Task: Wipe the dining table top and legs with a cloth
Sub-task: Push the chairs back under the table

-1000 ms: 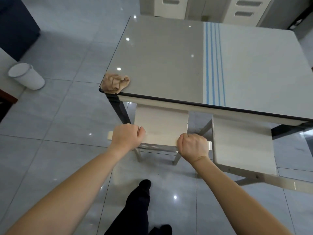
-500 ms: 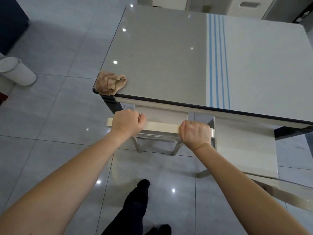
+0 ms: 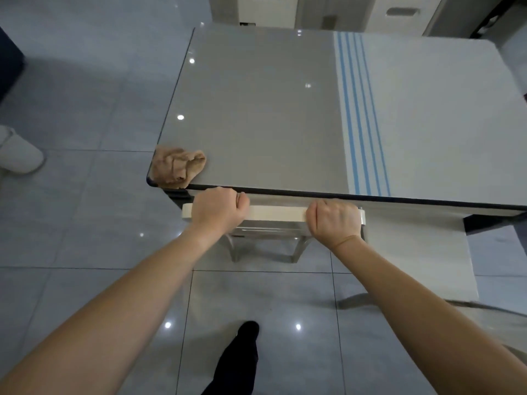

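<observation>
The dining table (image 3: pixel 273 109) has a glossy grey top with blue stripes and a white right part. A crumpled beige cloth (image 3: pixel 177 168) lies on its near left corner, untouched. Just below the table's front edge, my left hand (image 3: pixel 218 208) and my right hand (image 3: pixel 335 220) each grip the cream top rail of a chair (image 3: pixel 276 213). The chair's seat is hidden under the table; its metal legs show below the rail. A dark table leg (image 3: pixel 176 195) stands under the cloth's corner.
A second cream chair (image 3: pixel 419 252) stands at the right, partly under the table. A white bin (image 3: pixel 17 152) sits on the tiled floor at far left. White cabinets (image 3: pixel 328 10) stand behind the table. My dark-trousered leg and foot (image 3: pixel 239 357) are below.
Both hands have pushed the chair forward, so its seat has slid under the table and the rail is now near the table's edge. The cloth has not moved.
</observation>
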A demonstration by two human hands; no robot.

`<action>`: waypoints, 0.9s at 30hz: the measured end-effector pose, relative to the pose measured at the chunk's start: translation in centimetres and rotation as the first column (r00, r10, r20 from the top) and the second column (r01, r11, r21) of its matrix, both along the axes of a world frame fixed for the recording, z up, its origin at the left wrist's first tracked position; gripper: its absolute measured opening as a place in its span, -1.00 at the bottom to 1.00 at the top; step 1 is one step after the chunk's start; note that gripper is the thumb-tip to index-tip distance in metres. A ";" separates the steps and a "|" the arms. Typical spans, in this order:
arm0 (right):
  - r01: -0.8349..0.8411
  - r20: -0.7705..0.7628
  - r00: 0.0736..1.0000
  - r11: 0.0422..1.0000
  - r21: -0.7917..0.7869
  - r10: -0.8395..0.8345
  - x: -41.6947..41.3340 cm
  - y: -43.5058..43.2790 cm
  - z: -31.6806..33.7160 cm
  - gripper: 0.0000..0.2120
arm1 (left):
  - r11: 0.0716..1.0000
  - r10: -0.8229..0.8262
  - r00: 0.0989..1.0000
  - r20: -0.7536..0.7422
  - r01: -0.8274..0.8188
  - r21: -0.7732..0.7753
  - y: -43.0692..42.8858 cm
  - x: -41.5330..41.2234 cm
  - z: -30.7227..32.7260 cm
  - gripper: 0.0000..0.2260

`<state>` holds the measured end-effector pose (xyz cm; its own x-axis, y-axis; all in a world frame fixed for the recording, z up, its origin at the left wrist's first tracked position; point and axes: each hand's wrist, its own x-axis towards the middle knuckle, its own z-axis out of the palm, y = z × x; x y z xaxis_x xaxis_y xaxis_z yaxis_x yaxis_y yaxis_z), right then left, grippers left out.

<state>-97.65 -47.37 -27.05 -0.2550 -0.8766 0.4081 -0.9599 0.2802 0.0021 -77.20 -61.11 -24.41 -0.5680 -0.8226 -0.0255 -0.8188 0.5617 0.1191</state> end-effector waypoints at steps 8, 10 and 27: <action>0.067 0.084 0.993 0.983 0.168 -0.082 1.0 0.2 1.6 -0.61 | 0.999 -0.034 0.999 0.005 0.035 -0.018 0.1 0.0 0.4 -0.58; 0.062 0.153 0.983 0.965 0.253 -0.103 1.3 0.3 2.6 -0.54 | 0.999 -0.047 0.999 -0.011 0.047 0.016 0.3 0.1 0.8 -0.59; 0.879 0.960 -0.001 0.458 0.135 -0.281 15.4 34.6 0.1 -0.82 | 0.647 -0.118 0.883 -0.455 0.416 0.639 18.4 1.7 -3.8 -0.84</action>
<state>-82.28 -12.74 -26.91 -0.9649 0.0141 -0.2621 0.2457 0.3998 -0.8830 -75.46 -42.69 -28.23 -0.8490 -0.4462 -0.2830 -0.4632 0.3709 0.8049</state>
